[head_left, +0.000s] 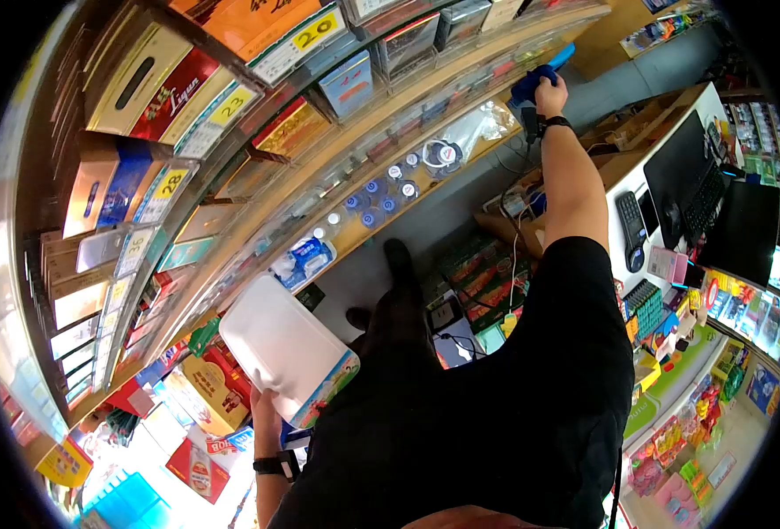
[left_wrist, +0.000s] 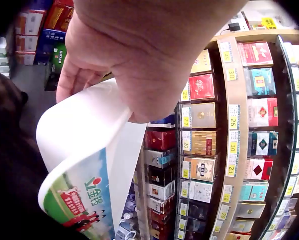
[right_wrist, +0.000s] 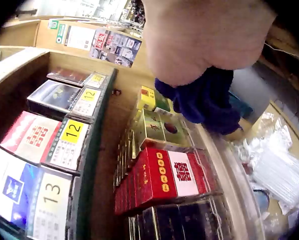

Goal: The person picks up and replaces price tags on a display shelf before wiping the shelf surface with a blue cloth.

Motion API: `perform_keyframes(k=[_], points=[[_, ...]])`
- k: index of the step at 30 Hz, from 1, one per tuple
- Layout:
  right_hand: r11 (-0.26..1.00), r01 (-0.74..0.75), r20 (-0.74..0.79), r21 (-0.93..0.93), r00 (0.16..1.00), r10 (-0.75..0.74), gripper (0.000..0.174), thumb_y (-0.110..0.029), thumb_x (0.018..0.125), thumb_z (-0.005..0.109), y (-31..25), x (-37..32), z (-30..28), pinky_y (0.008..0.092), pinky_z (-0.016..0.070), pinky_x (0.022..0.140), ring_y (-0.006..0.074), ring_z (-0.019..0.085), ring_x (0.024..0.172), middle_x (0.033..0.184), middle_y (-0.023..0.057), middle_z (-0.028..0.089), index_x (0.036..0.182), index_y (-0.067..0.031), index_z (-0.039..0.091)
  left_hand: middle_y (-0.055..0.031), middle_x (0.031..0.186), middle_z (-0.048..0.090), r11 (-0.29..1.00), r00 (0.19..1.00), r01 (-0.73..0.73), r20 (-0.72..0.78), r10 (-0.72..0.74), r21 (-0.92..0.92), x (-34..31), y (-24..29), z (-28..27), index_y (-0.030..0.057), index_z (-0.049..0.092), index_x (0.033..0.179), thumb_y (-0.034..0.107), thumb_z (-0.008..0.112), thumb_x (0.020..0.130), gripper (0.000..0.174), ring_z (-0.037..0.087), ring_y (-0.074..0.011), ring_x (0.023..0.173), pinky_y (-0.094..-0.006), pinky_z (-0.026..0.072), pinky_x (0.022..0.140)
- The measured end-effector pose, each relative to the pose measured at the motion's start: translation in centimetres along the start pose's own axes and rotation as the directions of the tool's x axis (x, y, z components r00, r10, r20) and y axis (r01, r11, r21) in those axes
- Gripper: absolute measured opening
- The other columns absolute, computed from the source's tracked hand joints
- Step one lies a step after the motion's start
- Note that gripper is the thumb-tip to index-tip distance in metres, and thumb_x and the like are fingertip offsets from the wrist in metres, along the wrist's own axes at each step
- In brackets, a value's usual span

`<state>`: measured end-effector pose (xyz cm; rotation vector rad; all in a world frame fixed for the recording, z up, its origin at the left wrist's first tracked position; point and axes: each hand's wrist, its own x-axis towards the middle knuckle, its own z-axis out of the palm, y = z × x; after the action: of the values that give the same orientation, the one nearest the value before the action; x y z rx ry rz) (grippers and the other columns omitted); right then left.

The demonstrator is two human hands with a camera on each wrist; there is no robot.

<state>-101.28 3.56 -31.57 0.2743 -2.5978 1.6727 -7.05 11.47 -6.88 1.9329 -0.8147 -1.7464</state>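
Observation:
The left hand (head_left: 267,418) grips the edge of a white plastic bin (head_left: 277,339) with a printed label; the left wrist view shows that hand (left_wrist: 139,55) with its thumb and fingers round the white wall (left_wrist: 79,125). At the far end of the shelving, the right hand (head_left: 550,95) holds a bunched dark blue cloth (head_left: 531,85). In the right wrist view the cloth (right_wrist: 207,102) hangs beneath the right hand (right_wrist: 204,45), close above the clear front edge of a shelf of cigarette packs (right_wrist: 164,177). The fingertips are hidden there.
Shelves of priced packs (head_left: 315,33) run along the left and top. Capped bottles (head_left: 388,189) stand on a lower shelf. A white desk (head_left: 624,189) with a keyboard (head_left: 705,198) is at the right. Cartons (head_left: 482,278) and cables lie near the feet.

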Motion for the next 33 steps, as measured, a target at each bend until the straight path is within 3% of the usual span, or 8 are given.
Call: perform_keyframes(k=[10,13,17,19,21,26,30,33], points=[[0.818,0.344,0.308,-0.461,0.926,-0.216,0.048,-0.035,0.099,0.061,0.4,0.9,2.0,0.058,0.0521,0.099,0.0495,0.072,0.102,0.108,0.0287,0.078,0.134,-0.0054,0.074,-0.0263,0.137,0.062,0.999,0.999,-0.04,-0.012,0.04,0.001,-0.2,0.0,-1.2,0.003,0.018,0.173,0.001,0.049,0.086,0.092,0.072,-0.0385,0.111,-0.0457,0.0599,0.095],[0.76,0.33,0.406,-0.56,0.909,-0.096,0.051,-0.041,0.098,0.056,-0.6,-0.9,2.5,0.0595,0.0489,0.102,0.0535,0.068,0.106,0.11,0.0325,0.076,0.121,0.0001,0.075,-0.0257,0.138,0.062,0.999,0.999,0.01,-0.032,-0.009,0.034,-0.2,0.1,-1.4,0.0044,0.019,0.173,-0.002,0.047,0.088,0.089,0.072,-0.0384,0.113,-0.0455,0.0599,0.097],[0.826,0.488,0.336,-0.282,0.857,-0.392,0.041,-0.038,0.097,0.06,-0.1,-5.5,2.6,0.0645,0.0483,0.096,0.0548,0.068,0.1,0.103,0.0288,0.077,0.12,-0.0087,0.077,-0.0261,0.141,0.062,1.0,1.0,-0.019,-0.021,0.02,0.004,0.2,0.0,-2.0,0.0056,0.021,0.173,-0.004,0.048,0.088,0.09,0.072,-0.039,0.114,-0.0452,0.0612,0.097],[0.768,0.58,0.432,-0.271,0.786,-0.442,0.044,-0.037,0.099,0.065,6.8,-1.7,5.0,0.0513,0.0575,0.095,0.0447,0.074,0.107,0.111,0.0254,0.078,0.125,-0.0027,0.074,-0.0253,0.141,0.063,0.999,0.999,-0.049,-0.006,0.049,0.021,0.0,0.4,-2.0,0.0053,0.024,0.172,-0.003,0.048,0.087,0.089,0.07,-0.0378,0.121,-0.0457,0.0606,0.097],[0.991,-0.069,0.418,0.116,0.908,0.014,0.028,-0.016,0.097,0.072,-1.9,-11.4,3.1,0.0449,0.0616,0.068,0.0375,0.08,0.082,0.096,0.0226,0.081,0.112,0.0068,0.077,-0.0252,0.141,0.063,0.996,0.998,-0.07,0.006,0.07,0.047,-0.2,0.2,-3.0,0.0043,0.024,0.171,-0.001,0.05,0.087,0.089,0.07,-0.0373,0.119,-0.0456,0.0603,0.096],[0.913,0.26,0.462,-0.314,0.882,-0.092,0.036,-0.03,0.095,0.072,-4.0,-17.3,3.6,0.0497,0.0601,0.084,0.0408,0.078,0.096,0.101,0.0261,0.079,0.115,0.0002,0.078,-0.0244,0.142,0.062,0.995,0.997,-0.08,-0.002,0.08,0.052,-0.1,-0.6,-5.2,0.0036,0.025,0.171,0.0,0.05,0.086,0.089,0.069,-0.035,0.12,-0.0443,0.0589,0.097],[0.706,0.374,0.517,-0.601,0.856,-0.013,0.044,-0.044,0.094,0.071,-18.5,-29.3,-3.7,0.0514,0.06,0.088,0.0409,0.077,0.095,0.105,0.0251,0.079,0.122,-0.0118,0.079,-0.0228,0.143,0.061,0.997,0.998,-0.06,0.04,0.058,0.047,-0.7,-2.3,-8.3,0.003,0.024,0.172,-0.001,0.049,0.084,0.091,0.065,-0.033,0.125,-0.0434,0.0556,0.104],[0.901,0.412,0.647,-0.14,0.726,-0.232,0.031,-0.022,0.095,0.073,-5.9,-28.2,5.0,0.0461,0.061,0.083,0.0369,0.078,0.092,0.102,0.0228,0.08,0.122,-0.0081,0.078,-0.0217,0.143,0.062,0.995,0.996,-0.076,0.057,0.072,0.07,-0.5,-3.6,-10.8,0.0023,0.024,0.172,-0.001,0.049,0.084,0.091,0.065,-0.0318,0.126,-0.0421,0.0538,0.107]])
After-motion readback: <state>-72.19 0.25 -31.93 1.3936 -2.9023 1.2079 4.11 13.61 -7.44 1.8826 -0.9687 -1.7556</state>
